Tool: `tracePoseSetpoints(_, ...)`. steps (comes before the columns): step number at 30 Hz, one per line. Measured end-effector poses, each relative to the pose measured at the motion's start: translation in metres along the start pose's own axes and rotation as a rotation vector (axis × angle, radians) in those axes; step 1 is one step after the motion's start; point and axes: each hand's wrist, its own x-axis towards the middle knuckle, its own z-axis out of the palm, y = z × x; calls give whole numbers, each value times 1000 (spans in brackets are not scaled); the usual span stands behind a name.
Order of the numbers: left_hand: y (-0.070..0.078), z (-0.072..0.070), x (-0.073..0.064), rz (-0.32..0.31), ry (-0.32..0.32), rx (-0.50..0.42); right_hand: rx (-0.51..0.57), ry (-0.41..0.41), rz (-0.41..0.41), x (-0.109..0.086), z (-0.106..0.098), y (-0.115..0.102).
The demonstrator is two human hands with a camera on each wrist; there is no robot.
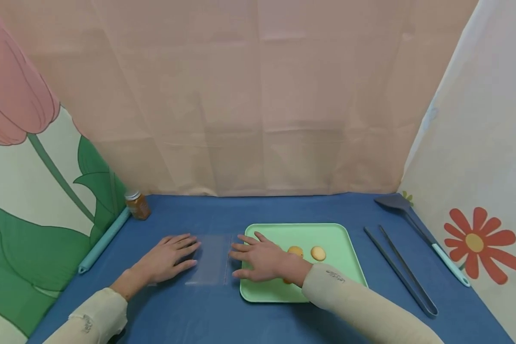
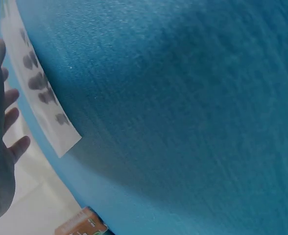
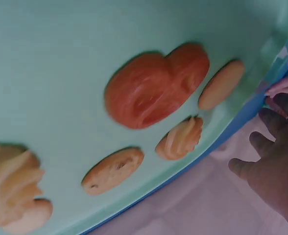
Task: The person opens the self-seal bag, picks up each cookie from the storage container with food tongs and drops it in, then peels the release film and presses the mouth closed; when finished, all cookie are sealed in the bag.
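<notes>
My left hand (image 1: 165,258) is spread with straight fingers beside the left edge of a clear, flat plastic sheet or bag (image 1: 212,260) on the blue cloth; whether it touches it I cannot tell. In the left wrist view, a pale strip with dark blotches (image 2: 37,81) lies near that hand. My right hand (image 1: 260,258), fingers extended, hovers over the left side of a green tray (image 1: 344,258) and grips nothing. On the tray are several cookies (image 1: 318,253). The right wrist view shows a large reddish-brown one (image 3: 149,90), swirled ones (image 3: 180,139) and plain ovals (image 3: 222,84).
Dark tongs (image 1: 402,272) lie right of the tray. Beyond them is a spatula (image 1: 393,201) with a mint handle. A brown-filled jar (image 1: 138,206) stands at the back left, beside a light-blue roll (image 1: 104,240). A beige cloth (image 1: 223,105) hangs behind the table.
</notes>
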Motion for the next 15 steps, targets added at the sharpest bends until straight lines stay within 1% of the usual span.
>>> tracePoseSetpoints(4,-3,3,0,23,15,21,-34,-29,-1,7,4,-4)
tracePoseSetpoints(9,-4,4,0,19,4,22,-54,-53,8,13,10,-6)
tracePoseSetpoints(15,-3,4,-1,22,-1,29,-72,-58,18,19,13,-8)
